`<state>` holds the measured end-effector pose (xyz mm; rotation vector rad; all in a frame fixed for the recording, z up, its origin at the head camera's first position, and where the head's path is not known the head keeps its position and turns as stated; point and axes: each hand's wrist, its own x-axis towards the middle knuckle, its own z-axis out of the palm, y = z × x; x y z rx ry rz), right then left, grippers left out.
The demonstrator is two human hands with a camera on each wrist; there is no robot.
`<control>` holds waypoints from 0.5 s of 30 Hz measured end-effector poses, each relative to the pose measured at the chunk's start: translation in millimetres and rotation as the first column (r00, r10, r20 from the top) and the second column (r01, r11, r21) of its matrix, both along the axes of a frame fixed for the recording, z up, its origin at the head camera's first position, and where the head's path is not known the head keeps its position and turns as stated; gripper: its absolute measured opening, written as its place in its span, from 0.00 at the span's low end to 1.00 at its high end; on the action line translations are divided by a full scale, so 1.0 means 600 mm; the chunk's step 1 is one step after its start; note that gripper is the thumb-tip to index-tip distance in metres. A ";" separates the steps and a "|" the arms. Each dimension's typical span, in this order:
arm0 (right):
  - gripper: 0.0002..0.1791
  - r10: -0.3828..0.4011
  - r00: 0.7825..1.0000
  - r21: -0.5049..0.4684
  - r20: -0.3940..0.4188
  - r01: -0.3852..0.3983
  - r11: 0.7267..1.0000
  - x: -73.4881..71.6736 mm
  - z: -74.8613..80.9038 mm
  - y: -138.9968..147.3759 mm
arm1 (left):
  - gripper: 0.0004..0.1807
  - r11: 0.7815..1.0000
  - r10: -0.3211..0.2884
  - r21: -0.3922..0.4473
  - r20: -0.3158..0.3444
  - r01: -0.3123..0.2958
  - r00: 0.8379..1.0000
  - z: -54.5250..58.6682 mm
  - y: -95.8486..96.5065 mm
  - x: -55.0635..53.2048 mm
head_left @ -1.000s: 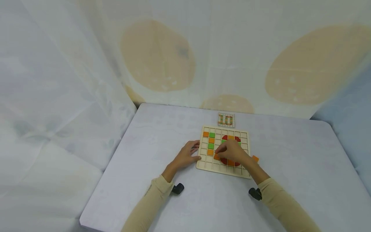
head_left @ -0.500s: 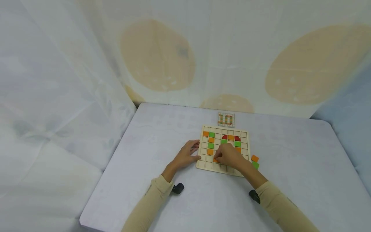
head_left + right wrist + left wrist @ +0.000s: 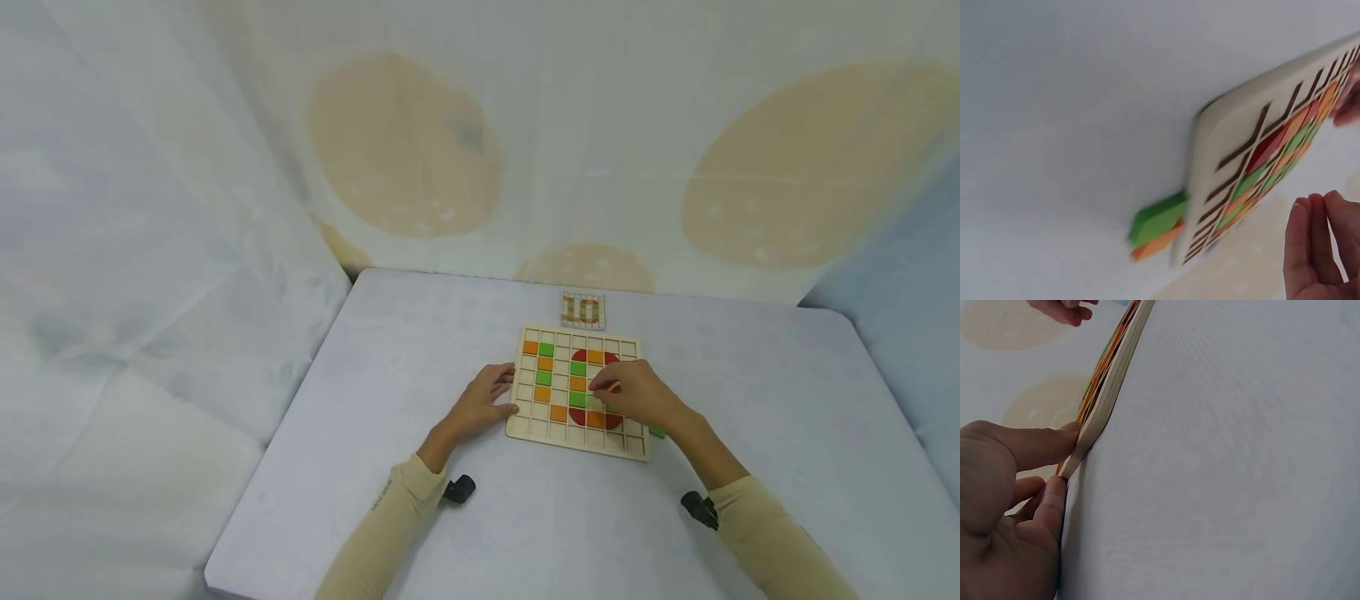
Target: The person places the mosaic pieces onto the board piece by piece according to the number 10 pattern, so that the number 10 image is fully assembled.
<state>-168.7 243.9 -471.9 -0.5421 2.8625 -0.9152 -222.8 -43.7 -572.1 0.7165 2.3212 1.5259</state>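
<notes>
A wooden grid board (image 3: 525, 422) lies on the table, with orange, green and red tiles set in some of its squares. My left hand (image 3: 476, 406) rests at the board's left edge; its thumb and fingertips touch the rim, as the left wrist view also shows. Over the right half of the board hovers my right hand (image 3: 637, 396), hiding some tiles. Its fingertips come together in the right wrist view, with no tile visible between them. An orange tile (image 3: 558, 413) sits in a lower square, left of the red-cornered ring of tiles.
A small printed pattern card (image 3: 582, 311) lies behind the board. Against the board's right side are a loose green tile (image 3: 1157, 222) and an orange tile (image 3: 1159, 242). White patterned fabric (image 3: 600, 167) hangs behind the table.
My right hand has left the orange tile in its lower square and moved right across the board, uncovering the ring's left column. My left hand stays at the rim.
</notes>
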 end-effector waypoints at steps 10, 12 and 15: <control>0.07 -0.200 0.973 0.080 0.116 0.191 0.978 0.048 -0.010 0.087 | 0.43 1.000 -0.004 0.017 0.011 0.003 1.000 0.005 -0.003 0.001; 0.06 -0.212 0.969 0.092 0.124 0.202 0.975 0.057 -0.021 0.095 | 0.43 1.000 -0.004 0.014 0.011 0.004 1.000 0.003 -0.002 0.000; 0.07 -0.232 0.965 0.103 0.125 0.220 0.970 0.067 -0.034 0.103 | 0.42 1.000 -0.004 0.014 0.009 0.004 1.000 0.000 -0.001 -0.001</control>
